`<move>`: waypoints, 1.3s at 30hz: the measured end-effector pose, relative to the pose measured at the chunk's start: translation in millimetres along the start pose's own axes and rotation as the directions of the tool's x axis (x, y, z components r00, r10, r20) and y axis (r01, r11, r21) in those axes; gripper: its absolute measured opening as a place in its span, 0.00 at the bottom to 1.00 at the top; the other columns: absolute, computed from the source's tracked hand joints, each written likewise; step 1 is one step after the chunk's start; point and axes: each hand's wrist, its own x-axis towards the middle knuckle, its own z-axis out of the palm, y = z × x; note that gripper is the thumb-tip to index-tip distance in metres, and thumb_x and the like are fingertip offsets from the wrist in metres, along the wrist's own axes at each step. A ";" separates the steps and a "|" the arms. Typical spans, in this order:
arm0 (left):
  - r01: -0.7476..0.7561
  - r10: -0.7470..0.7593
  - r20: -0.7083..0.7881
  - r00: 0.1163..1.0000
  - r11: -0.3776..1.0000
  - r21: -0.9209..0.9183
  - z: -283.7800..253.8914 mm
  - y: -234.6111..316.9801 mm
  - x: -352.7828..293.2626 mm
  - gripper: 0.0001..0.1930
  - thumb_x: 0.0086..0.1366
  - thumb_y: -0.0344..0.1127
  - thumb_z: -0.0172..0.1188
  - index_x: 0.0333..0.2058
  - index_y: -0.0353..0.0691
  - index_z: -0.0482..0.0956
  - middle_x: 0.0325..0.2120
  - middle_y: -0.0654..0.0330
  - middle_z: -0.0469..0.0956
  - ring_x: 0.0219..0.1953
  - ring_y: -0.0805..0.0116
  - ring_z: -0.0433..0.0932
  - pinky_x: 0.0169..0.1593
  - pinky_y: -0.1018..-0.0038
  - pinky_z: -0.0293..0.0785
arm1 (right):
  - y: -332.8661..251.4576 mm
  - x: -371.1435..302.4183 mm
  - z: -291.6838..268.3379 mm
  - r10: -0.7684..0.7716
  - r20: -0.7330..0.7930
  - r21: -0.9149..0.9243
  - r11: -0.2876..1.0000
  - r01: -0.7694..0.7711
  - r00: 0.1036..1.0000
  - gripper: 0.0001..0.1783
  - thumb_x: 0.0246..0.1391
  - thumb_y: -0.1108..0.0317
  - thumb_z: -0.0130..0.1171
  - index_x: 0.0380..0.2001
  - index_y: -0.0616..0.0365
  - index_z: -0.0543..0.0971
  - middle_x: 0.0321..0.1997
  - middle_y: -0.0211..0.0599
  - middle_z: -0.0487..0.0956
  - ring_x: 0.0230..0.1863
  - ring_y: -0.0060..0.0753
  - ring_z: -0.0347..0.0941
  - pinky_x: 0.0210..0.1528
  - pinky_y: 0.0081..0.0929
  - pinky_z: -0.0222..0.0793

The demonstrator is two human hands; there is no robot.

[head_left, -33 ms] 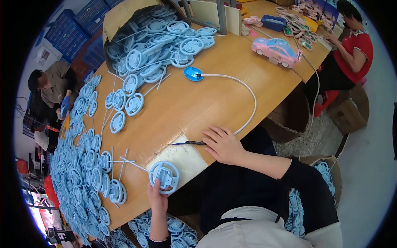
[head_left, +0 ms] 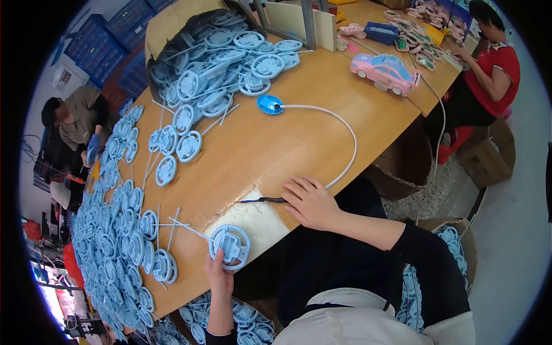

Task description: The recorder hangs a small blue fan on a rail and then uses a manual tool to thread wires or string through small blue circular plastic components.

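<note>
My left hand (head_left: pixel 219 271) is closed on the lower rim of a light blue toy steering wheel (head_left: pixel 232 244), at the table's near edge. A thin stem sticks out from the wheel toward the upper left. Under its right part lies a pale square pad (head_left: pixel 261 221). My right hand (head_left: pixel 312 204) rests on the table edge with fingers spread. Its fingertips are beside a black-wrapped cable end (head_left: pixel 270 199) with thin bare-looking wires. From the hand a white cable (head_left: pixel 352 135) curves away to a shiny blue oval piece (head_left: pixel 269 104); how it passes the palm is hidden.
Many blue wheels (head_left: pixel 109 247) cover the table's left side; more spill from a tipped box (head_left: pixel 198 23) at the back. A pink toy car (head_left: pixel 384 73) stands far right. Co-workers sit left and right. Cartons (head_left: pixel 402 164) and a wheel-filled box (head_left: pixel 457 247) stand below the table.
The whole picture has shifted very slightly. A co-worker's gloved hand at the left has moved a little. My hands stay where they were.
</note>
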 end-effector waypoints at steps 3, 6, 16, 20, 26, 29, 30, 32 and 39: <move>0.000 0.000 0.012 1.000 1.000 0.008 -4.3 -4.5 4.8 0.19 0.61 0.35 0.48 0.49 0.36 0.60 0.42 0.56 0.70 0.42 0.65 0.73 0.40 0.68 0.76 | 1.8 -0.9 0.4 -0.002 -0.008 0.015 1.000 0.002 1.000 0.15 0.47 0.61 0.51 0.39 0.55 0.70 0.49 0.36 0.67 0.55 0.40 0.59 0.55 0.37 0.53; 0.002 0.002 0.065 0.998 0.998 -0.064 -5.5 -6.4 3.0 0.20 0.62 0.36 0.48 0.50 0.35 0.59 0.44 0.55 0.69 0.44 0.65 0.72 0.42 0.68 0.75 | 3.5 -3.6 -1.8 -0.005 -0.014 0.035 0.999 0.005 1.000 0.16 0.47 0.61 0.51 0.39 0.54 0.70 0.49 0.36 0.67 0.55 0.39 0.59 0.54 0.37 0.53; -0.090 0.100 0.078 0.992 0.988 -0.127 -3.3 -10.1 5.6 0.19 0.62 0.34 0.48 0.50 0.37 0.59 0.45 0.55 0.68 0.44 0.64 0.72 0.41 0.68 0.76 | 7.0 0.7 1.3 -0.061 -0.059 0.002 0.998 0.061 0.996 0.17 0.45 0.61 0.53 0.39 0.57 0.70 0.46 0.37 0.67 0.53 0.39 0.60 0.55 0.36 0.51; -0.154 0.162 0.092 0.983 0.984 -0.087 -1.0 -9.1 9.0 0.17 0.61 0.33 0.49 0.48 0.37 0.61 0.44 0.56 0.68 0.44 0.64 0.72 0.41 0.65 0.75 | 1.0 21.4 0.0 -0.033 0.073 0.108 0.994 0.025 0.997 0.22 0.40 0.59 0.58 0.37 0.60 0.69 0.42 0.44 0.67 0.50 0.45 0.60 0.53 0.38 0.53; -0.163 0.183 0.088 0.979 0.967 -0.195 -5.3 -16.3 9.9 0.18 0.59 0.35 0.53 0.47 0.38 0.63 0.41 0.57 0.70 0.43 0.65 0.72 0.42 0.64 0.74 | -37.5 57.3 -10.1 0.009 0.030 0.245 0.969 -0.016 1.000 0.23 0.39 0.64 0.59 0.39 0.62 0.67 0.41 0.47 0.68 0.47 0.48 0.62 0.47 0.38 0.59; -0.205 0.202 -0.039 0.979 0.972 -0.110 -16.6 -27.1 -2.1 0.19 0.59 0.33 0.54 0.48 0.40 0.64 0.41 0.59 0.71 0.43 0.67 0.72 0.43 0.68 0.73 | -101.7 64.6 -88.8 -0.120 0.140 0.794 0.607 -0.039 0.983 0.14 0.45 0.69 0.56 0.37 0.62 0.72 0.38 0.45 0.74 0.42 0.42 0.69 0.45 0.32 0.64; -0.148 0.143 -0.057 0.988 0.982 -0.113 -24.8 -35.3 -1.2 0.19 0.58 0.33 0.55 0.48 0.40 0.64 0.40 0.60 0.72 0.41 0.67 0.73 0.42 0.69 0.73 | -124.8 69.2 -138.9 -0.262 0.148 0.818 0.575 0.031 0.954 0.09 0.46 0.74 0.54 0.34 0.62 0.73 0.35 0.39 0.75 0.42 0.32 0.70 0.44 0.25 0.64; -0.033 0.045 0.076 0.996 0.987 -0.160 -7.4 -29.4 2.6 0.19 0.59 0.34 0.54 0.48 0.39 0.64 0.41 0.60 0.71 0.42 0.66 0.73 0.41 0.66 0.74 | -136.2 67.8 -206.4 -0.522 0.036 0.982 0.175 0.066 0.852 0.07 0.45 0.74 0.55 0.30 0.62 0.74 0.34 0.40 0.74 0.39 0.36 0.70 0.41 0.25 0.65; -0.014 0.029 0.077 0.997 0.982 -0.189 11.6 3.3 -8.2 0.21 0.59 0.33 0.53 0.50 0.36 0.61 0.43 0.57 0.69 0.44 0.67 0.71 0.44 0.70 0.71 | -166.1 150.8 -251.5 -0.682 -0.486 0.871 -0.432 0.236 0.547 0.08 0.49 0.70 0.50 0.21 0.61 0.74 0.27 0.45 0.75 0.23 0.39 0.69 0.25 0.30 0.64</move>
